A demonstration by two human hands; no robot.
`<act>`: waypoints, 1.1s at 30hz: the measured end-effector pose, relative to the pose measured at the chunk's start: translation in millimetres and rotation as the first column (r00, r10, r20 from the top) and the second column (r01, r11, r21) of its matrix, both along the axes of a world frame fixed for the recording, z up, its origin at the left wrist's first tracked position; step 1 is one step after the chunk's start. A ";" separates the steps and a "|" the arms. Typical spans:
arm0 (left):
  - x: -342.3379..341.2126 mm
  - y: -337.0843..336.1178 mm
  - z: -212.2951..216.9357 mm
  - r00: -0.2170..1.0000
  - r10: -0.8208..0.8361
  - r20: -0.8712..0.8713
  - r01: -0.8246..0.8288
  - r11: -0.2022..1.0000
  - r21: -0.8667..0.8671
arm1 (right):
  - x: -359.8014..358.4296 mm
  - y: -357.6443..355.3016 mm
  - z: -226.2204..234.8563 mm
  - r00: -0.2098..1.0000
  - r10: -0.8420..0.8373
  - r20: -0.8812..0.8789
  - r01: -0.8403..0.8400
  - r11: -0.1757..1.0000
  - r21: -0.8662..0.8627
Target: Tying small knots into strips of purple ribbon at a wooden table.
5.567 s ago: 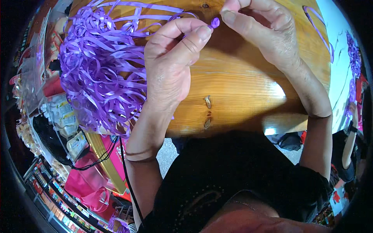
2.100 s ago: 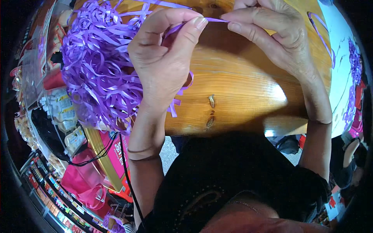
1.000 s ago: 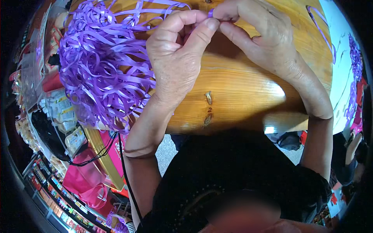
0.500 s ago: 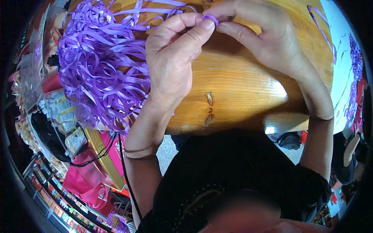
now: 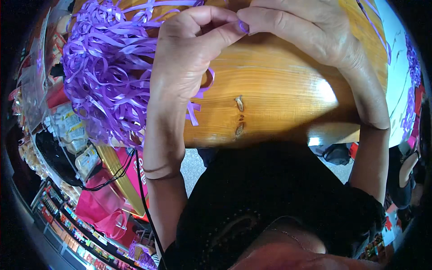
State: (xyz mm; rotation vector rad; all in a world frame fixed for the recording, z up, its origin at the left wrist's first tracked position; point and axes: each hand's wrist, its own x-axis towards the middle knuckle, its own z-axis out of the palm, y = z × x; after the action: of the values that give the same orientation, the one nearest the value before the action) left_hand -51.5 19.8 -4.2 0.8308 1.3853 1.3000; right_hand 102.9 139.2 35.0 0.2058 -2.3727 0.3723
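Fingertips of both my hands meet over the far part of the wooden table, pinching a small loop of purple ribbon (image 5: 243,27). My left hand (image 5: 198,38) is closed on it with thumb and forefinger. From the other side, my right hand (image 5: 297,27) is closed on the same ribbon; its far fingers are cut off by the upper edge. Left of my left hand lies a big tangled heap of purple ribbons (image 5: 105,67). A few ribbon ends (image 5: 192,112) stick out past my left wrist onto the wood.
The glossy wooden table (image 5: 279,99) spreads before me. A single purple ribbon (image 5: 375,27) lies at its right edge, beside a white surface (image 5: 398,85) with more purple ribbons. On the left are packaged goods (image 5: 72,128), a black cable (image 5: 143,189) and a pink bag (image 5: 101,211).
My right hand has turned, its back now more toward me, and its fingers have closed in on the ribbon. My left wrist has shifted left, uncovering ribbon ends beside it.
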 end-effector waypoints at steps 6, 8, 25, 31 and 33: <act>9.2 6.2 3.2 0.997 0.030 -0.065 -0.027 0.998 0.049 | 9.0 17.3 6.1 0.991 -0.110 0.078 0.082 0.949 0.304; 8.0 4.2 4.1 0.998 0.021 -0.054 -0.017 0.997 0.081 | 8.4 10.4 10.8 0.990 -0.119 0.075 0.099 0.969 0.224; 22.1 2.4 4.1 0.933 0.285 -0.221 -0.236 0.946 0.222 | 1.9 -3.2 -0.7 0.980 -0.145 0.137 0.190 0.886 -0.423; 15.9 6.7 -3.4 0.935 0.087 0.344 -0.181 0.951 0.252 | 2.4 -1.8 -7.8 0.963 0.132 0.234 0.220 0.115 -0.969; 16.7 3.9 -2.1 0.930 0.060 0.363 -0.165 0.950 0.265 | 2.7 1.9 -11.9 0.945 0.294 0.145 0.208 -0.199 -0.958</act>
State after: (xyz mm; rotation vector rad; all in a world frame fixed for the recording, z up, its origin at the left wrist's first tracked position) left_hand -34.8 23.7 -6.3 0.6733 0.9813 1.6815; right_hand 105.6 141.0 23.2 -0.6375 -1.4739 2.4014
